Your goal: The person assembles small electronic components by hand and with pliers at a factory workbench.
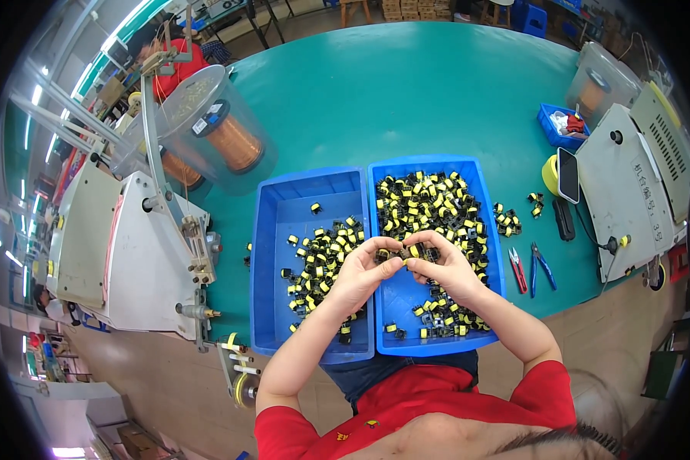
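Both hands meet over the inner edges of two blue bins. My left hand [363,270] and my right hand [448,270] are closed, fingertips pinched around small black bobbin coils [416,251] wrapped in yellow tape. Fingers cover part of the coils, so how many are held cannot be made out. Below my left hand, the left bin [284,205] has a loose heap of such coils [314,268]. Under my right hand, the right bin [395,299] is more heavily filled, with a dense pile [429,199] at its far end and a smaller group near its front.
Red-handled snips [517,270] and blue-handled pliers [543,268] lie right of the bins, near loose coils [507,221]. Winding machines [149,253] stand left, with a copper wire spool [236,142]. A control box [629,180], a phone [567,175] and a small blue tray [561,138] are at right.
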`<act>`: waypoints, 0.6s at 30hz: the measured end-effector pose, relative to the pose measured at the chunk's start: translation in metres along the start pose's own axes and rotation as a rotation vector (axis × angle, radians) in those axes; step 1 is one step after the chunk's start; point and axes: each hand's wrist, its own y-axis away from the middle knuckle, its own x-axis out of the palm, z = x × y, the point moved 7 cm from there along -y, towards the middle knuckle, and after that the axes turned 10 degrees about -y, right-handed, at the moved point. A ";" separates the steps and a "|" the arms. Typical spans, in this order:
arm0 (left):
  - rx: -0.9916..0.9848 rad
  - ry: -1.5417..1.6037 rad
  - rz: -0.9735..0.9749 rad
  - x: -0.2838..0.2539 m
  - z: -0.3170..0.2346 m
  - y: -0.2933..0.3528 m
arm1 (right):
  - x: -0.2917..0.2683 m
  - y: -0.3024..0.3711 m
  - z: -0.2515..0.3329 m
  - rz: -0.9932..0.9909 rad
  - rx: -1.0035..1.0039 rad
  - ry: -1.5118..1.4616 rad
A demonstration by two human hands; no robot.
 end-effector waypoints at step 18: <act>0.468 -1.615 -0.713 -0.033 -0.049 0.015 | 0.000 0.000 -0.013 0.034 0.262 -0.251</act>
